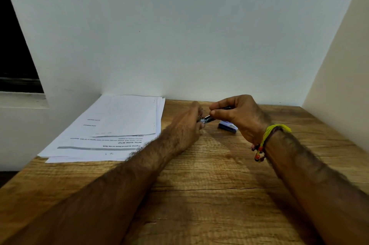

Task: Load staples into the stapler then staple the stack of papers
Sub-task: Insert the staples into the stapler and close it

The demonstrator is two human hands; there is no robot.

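A small black and silver stapler (208, 118) is held above the wooden desk between both hands. My right hand (237, 117) grips its right part with curled fingers and thumb. My left hand (187, 125) holds its left metal end, and most of the stapler is hidden by the fingers. A small blue and white staple box (227, 126) lies on the desk just under my right hand. The stack of white printed papers (111, 129) lies at the back left of the desk, loosely fanned, left of my left hand.
The wooden desk (199, 195) stands against a white wall, with a second wall close on the right. A dark window opening (16, 55) is at the far left. My right wrist wears a yellow thread band with beads (265, 141).
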